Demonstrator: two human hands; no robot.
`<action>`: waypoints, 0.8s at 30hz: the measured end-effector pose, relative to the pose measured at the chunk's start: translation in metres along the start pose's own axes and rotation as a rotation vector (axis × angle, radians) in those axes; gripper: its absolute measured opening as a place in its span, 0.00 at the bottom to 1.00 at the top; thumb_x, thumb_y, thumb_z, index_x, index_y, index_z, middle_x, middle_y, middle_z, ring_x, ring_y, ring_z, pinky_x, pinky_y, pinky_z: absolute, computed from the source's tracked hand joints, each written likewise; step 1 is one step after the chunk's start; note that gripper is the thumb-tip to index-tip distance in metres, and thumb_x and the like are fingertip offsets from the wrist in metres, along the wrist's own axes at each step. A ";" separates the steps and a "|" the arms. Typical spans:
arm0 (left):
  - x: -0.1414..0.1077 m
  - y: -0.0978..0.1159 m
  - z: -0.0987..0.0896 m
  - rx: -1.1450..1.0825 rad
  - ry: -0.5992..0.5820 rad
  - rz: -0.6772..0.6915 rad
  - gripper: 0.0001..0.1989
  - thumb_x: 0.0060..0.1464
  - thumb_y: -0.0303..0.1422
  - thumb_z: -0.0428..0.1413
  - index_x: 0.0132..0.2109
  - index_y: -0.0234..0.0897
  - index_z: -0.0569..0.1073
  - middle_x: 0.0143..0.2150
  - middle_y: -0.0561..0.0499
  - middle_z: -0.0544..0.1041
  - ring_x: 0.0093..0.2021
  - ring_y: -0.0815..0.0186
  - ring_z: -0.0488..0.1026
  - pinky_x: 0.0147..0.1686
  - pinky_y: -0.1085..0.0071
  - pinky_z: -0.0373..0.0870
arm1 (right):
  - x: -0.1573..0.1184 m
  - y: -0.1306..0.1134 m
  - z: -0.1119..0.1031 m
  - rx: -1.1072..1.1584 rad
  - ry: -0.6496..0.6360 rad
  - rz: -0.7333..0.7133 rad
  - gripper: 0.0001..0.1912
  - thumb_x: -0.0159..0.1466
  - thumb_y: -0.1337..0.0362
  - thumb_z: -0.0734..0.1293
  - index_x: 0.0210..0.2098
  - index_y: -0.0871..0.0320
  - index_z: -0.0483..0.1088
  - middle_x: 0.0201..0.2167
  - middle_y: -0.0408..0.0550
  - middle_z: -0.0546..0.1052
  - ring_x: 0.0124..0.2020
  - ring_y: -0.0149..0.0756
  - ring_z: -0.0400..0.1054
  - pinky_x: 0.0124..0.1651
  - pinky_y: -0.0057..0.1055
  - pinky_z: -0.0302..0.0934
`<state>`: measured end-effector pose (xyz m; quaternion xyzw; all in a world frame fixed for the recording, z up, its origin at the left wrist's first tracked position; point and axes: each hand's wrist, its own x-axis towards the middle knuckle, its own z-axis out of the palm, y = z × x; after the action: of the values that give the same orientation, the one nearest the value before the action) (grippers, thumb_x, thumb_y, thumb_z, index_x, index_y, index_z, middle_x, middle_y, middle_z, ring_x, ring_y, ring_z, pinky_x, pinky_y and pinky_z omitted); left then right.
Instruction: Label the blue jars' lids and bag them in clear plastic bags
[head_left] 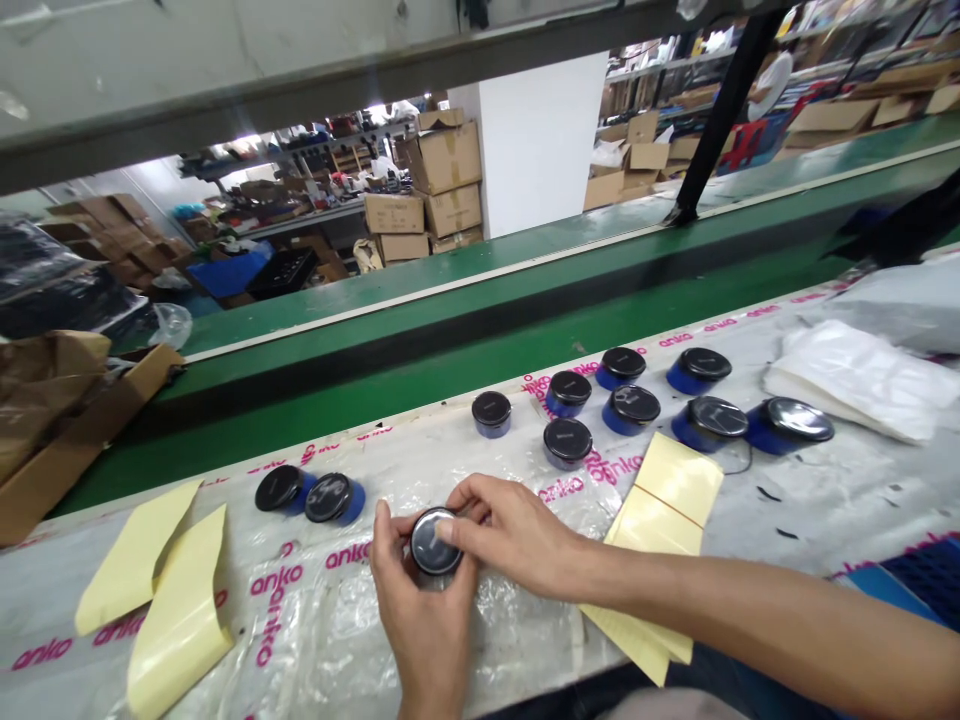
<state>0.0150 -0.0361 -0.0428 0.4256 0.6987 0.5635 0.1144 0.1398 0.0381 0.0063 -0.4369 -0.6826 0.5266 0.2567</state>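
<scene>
My left hand [426,635] is wrapped round a short round black-topped puck [429,558], fingers and thumb on its sides. The puck's glossy dark face is turned up towards me. My right hand [517,532] grips the same puck from the right, its thumb pressed on the top face and its fingers curled at the far rim. Close on the left, two similar pucks with blue sides, a left one [280,488] and a right one [330,497], lie tilted. Several more stand to the right, among them a near puck [568,440] and a smaller-looking puck [492,411].
Clear printed plastic [300,630] covers the bench. Yellow backing sheets [180,620] lie at left, and another yellow stack [667,510] lies under my right forearm. White bags [862,375] rest at right. A green conveyor [420,365] runs behind; a cardboard box [97,440] stands at left.
</scene>
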 end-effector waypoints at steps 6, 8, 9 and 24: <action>-0.003 -0.003 -0.001 -0.051 -0.045 -0.047 0.51 0.46 0.41 0.69 0.72 0.49 0.51 0.55 0.47 0.70 0.52 0.57 0.73 0.52 0.57 0.71 | 0.003 -0.010 -0.004 -0.137 -0.019 -0.066 0.08 0.63 0.64 0.66 0.41 0.56 0.73 0.40 0.46 0.78 0.40 0.38 0.71 0.40 0.32 0.60; -0.002 -0.002 -0.001 -0.071 -0.015 -0.056 0.53 0.44 0.41 0.70 0.72 0.49 0.51 0.54 0.47 0.70 0.52 0.57 0.73 0.52 0.58 0.71 | 0.004 -0.013 -0.008 -0.149 -0.055 -0.139 0.09 0.65 0.65 0.63 0.43 0.56 0.73 0.42 0.47 0.78 0.43 0.39 0.71 0.43 0.33 0.60; -0.001 -0.001 0.000 -0.083 -0.002 -0.068 0.53 0.44 0.41 0.70 0.72 0.49 0.51 0.54 0.47 0.70 0.52 0.57 0.73 0.51 0.59 0.72 | 0.003 -0.015 -0.009 -0.179 -0.086 -0.184 0.11 0.66 0.63 0.64 0.46 0.56 0.73 0.45 0.48 0.78 0.45 0.40 0.71 0.45 0.34 0.60; 0.001 -0.008 -0.010 -0.262 0.312 0.017 0.38 0.51 0.33 0.66 0.67 0.47 0.61 0.62 0.43 0.70 0.58 0.57 0.72 0.55 0.60 0.73 | 0.067 -0.048 0.018 -0.536 -0.105 -0.426 0.30 0.59 0.60 0.71 0.60 0.62 0.68 0.53 0.61 0.76 0.52 0.53 0.71 0.50 0.42 0.63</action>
<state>0.0037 -0.0422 -0.0462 0.3204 0.6251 0.7097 0.0543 0.0767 0.0841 0.0382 -0.3087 -0.8849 0.2847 0.2015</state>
